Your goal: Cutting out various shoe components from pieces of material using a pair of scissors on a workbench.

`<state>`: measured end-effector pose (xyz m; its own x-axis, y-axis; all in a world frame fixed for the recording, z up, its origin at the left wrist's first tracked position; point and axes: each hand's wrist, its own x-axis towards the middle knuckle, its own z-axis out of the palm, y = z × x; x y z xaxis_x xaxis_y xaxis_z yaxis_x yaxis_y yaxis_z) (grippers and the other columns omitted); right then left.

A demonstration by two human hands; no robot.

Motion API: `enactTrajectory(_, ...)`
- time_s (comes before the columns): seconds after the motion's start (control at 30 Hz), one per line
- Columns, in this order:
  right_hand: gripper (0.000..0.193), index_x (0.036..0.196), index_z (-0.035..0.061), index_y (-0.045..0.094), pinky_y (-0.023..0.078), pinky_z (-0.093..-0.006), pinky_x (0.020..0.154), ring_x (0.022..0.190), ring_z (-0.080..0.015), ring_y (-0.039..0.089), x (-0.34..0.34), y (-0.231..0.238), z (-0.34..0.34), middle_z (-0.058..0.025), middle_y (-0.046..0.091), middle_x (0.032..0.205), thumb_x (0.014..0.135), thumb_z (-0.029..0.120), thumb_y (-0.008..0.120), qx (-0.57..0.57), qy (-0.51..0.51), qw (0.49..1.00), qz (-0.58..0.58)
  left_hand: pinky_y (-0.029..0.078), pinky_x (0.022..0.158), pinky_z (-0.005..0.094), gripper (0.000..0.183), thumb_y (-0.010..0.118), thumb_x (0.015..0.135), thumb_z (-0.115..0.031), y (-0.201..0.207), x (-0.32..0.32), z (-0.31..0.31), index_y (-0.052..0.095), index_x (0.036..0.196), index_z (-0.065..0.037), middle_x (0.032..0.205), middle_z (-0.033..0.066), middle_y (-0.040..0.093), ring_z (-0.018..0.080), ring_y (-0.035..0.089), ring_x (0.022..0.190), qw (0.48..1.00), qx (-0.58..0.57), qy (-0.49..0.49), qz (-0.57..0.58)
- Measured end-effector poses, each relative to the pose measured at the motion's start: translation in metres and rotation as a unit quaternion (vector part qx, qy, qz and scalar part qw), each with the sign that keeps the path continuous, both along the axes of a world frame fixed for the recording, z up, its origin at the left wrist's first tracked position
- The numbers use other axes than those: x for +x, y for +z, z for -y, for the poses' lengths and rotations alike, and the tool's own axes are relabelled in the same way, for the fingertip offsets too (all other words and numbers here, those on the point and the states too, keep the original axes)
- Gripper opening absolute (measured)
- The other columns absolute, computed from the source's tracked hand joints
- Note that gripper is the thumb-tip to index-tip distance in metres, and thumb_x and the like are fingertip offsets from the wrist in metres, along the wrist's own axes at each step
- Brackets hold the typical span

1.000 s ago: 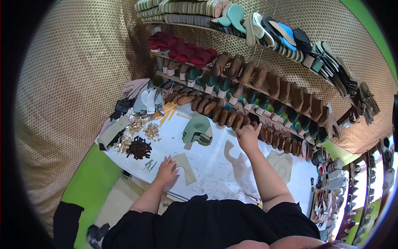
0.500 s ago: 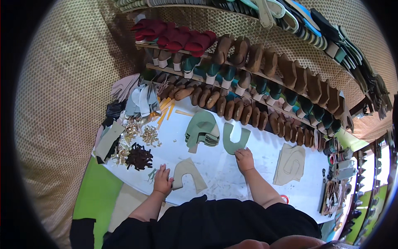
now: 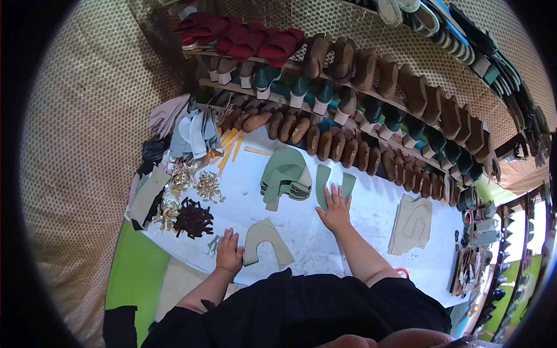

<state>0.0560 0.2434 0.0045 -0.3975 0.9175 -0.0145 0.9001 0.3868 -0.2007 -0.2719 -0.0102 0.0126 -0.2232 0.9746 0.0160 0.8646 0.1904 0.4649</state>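
My right hand lies with spread fingers over the curved end of a green U-shaped shoe-upper piece, whose two arms point away from me. Flat on the table near its front edge, my left hand is open and holds nothing. Just right of it is a beige U-shaped piece, and a few thin green scraps lie to its left. A stack of green curved pieces sits beyond, left of the right hand.
Brown shoe lasts and heeled shoes line shelves at the back, below red slippers. Dark brown strips and gold-coloured small parts are heaped at left. Beige sheets lie at right on the white table.
My right hand has moved forward over the green U-shaped piece, and its fingers have spread from a closer grip at the curved end. My left hand stays in about the same place.
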Motion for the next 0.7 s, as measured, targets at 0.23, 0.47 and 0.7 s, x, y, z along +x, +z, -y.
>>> enactTrajectory(0.23,0.079,0.158,0.0192,0.020,0.004,-0.0620,0.118,0.152,-0.0306,0.008,0.000,-0.003,-0.003,-0.0100,0.013,0.165,0.095,0.061,0.044,-0.019,0.022,0.999,0.044,0.028,0.115,0.0536,0.049,0.059,0.088,-0.025,0.000,0.002,0.003,0.052,0.131,-0.002,0.149,0.0201,0.041,0.0400,0.035,0.140,1.000,-0.001,0.003,-0.002)
enactTrajectory(0.47,0.080,0.158,0.0153,0.019,0.002,-0.0628,0.118,0.152,-0.0312,0.007,0.002,-0.003,0.005,-0.0115,0.012,0.165,0.095,0.056,0.046,-0.035,0.020,0.999,0.011,0.028,0.115,0.0525,0.050,0.060,0.087,-0.024,0.000,0.000,0.003,0.052,0.131,-0.002,0.149,0.0192,0.041,0.0388,0.035,0.141,1.000,0.002,0.003,-0.005)
enactTrajectory(0.7,0.061,0.142,0.0113,0.046,0.007,-0.0743,0.111,0.144,-0.0294,0.033,-0.056,0.005,0.076,-0.0080,0.047,0.147,0.090,0.039,0.059,0.002,0.153,0.983,-0.105,0.028,0.115,0.0517,0.048,0.058,0.089,-0.025,-0.001,-0.002,0.004,0.053,0.132,-0.003,0.149,0.0189,0.041,0.0379,0.034,0.141,1.000,0.008,0.006,-0.010)
